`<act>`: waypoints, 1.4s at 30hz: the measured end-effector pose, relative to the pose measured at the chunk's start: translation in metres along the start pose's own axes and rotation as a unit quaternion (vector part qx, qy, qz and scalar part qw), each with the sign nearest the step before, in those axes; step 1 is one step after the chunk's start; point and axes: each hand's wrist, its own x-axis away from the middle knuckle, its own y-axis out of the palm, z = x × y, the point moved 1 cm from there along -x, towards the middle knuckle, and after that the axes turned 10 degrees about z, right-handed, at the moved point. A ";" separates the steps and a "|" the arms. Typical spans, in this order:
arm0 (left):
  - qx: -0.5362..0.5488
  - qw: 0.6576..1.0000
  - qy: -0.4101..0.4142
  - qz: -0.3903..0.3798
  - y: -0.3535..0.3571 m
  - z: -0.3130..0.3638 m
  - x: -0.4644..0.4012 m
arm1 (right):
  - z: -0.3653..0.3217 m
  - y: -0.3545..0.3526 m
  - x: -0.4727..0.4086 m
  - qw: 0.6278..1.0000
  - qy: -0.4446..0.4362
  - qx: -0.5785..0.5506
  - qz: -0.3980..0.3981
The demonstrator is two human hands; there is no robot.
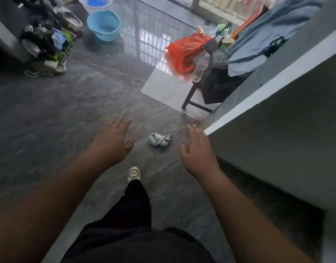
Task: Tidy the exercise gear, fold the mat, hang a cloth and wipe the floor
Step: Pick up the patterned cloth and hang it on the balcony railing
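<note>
A crumpled pale blue-grey cloth (pixel 159 139) lies on the dark grey tiled floor (pixel 59 114), just ahead of my feet. My left hand (pixel 113 140) is stretched out in front of me, to the left of the cloth, fingers straight and holding nothing. My right hand (pixel 197 149) reaches forward to the right of the cloth, fingers relaxed and empty, close to the corner of a grey wall (pixel 277 114). Both hands are above the floor and apart from the cloth. One white shoe (pixel 134 174) shows below the cloth.
A blue basin (pixel 104 25) and a white bucket (pixel 96 3) stand at the back. Shoes and dark clothes pile up on a rack (pixel 47 40) at the left. An orange bag (pixel 186 50), a clear bottle (pixel 199 69) and a dark stool (pixel 193 99) crowd the right. Blue fabric (pixel 267 40) lies on the ledge.
</note>
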 end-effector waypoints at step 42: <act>0.137 0.989 -0.037 -0.051 0.781 -0.116 -0.350 | 0.366 0.724 -0.348 0.993 0.051 -0.097 -0.044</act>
